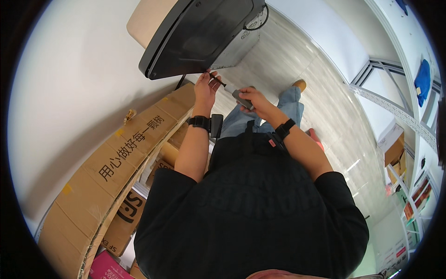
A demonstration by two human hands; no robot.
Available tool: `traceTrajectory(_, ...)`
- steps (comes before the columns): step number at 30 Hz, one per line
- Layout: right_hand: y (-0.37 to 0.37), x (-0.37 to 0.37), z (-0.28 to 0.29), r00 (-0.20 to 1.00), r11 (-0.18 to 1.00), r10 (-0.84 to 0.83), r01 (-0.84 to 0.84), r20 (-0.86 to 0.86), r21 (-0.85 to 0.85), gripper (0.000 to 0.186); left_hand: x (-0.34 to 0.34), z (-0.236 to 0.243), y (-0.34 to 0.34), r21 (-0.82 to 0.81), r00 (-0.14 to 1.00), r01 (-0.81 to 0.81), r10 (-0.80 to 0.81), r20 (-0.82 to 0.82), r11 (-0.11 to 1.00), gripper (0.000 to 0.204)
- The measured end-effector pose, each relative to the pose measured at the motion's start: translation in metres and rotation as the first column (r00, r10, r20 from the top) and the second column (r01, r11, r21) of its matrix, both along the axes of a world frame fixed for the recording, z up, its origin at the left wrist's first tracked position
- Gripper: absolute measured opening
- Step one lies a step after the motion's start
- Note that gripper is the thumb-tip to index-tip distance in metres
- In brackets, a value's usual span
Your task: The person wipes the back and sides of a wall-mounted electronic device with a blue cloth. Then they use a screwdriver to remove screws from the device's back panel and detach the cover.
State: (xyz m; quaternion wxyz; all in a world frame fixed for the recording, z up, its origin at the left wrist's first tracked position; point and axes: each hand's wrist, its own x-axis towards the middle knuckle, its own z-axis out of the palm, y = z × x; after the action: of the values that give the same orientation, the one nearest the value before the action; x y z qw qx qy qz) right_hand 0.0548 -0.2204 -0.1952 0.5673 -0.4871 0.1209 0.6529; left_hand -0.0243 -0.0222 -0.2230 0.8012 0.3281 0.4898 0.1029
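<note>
My left hand (pixel 206 88) reaches up to the lower edge of a black panel (pixel 200 39) with a beige backing. Its fingers close around a thin black screw-like rod (pixel 218 80), which slants down and to the right from that edge. Just right of it, my right hand (pixel 255 100) is wrapped around a grey block-shaped tool (pixel 243 99). The tool's pale front end points toward the rod; whether the two touch I cannot tell. A black cable (pixel 263 23) loops at the panel's far right side.
A long cardboard sheet (pixel 93 190) stands along the left, with a cardboard box (pixel 124 218) and a pink box (pixel 109 266) behind it. White metal shelving (pixel 395 102) holding a blue cloth (pixel 423 83) runs along the right. Another person's shoe (pixel 300 85) shows beside my jeans.
</note>
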Motion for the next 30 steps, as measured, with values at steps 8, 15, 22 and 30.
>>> traceTrajectory(8, 0.001, -0.003, -0.015, 0.997, 0.998, -0.054, 0.056, -0.062, 0.028, 0.03, 0.003, -0.005, 0.0, 0.022, 0.998, -0.05, 0.05, -0.025, 0.999, 0.019)
traceTrajectory(15, 0.002, -0.003, -0.023, 0.995, 0.997, -0.059, 0.064, -0.08, 0.051, 0.028, 0.007, 0.0, -0.001, 0.039, 0.997, -0.058, 0.06, -0.049, 0.998, 0.02)
traceTrajectory(22, 0.01, -0.009, -0.014, 0.959, 1.0, 0.017, -0.018, 0.284, -0.001, 0.032, 0.007, -0.001, 0.0, 0.033, 0.997, -0.063, 0.064, -0.052, 0.997, 0.02)
traceTrajectory(30, 0.014, -0.019, -0.025, 0.767, 0.998, 0.06, -0.054, 0.639, -0.029, 0.042, 0.012, 0.006, -0.006, 0.058, 0.988, -0.015, 0.024, -0.154, 0.998, 0.005)
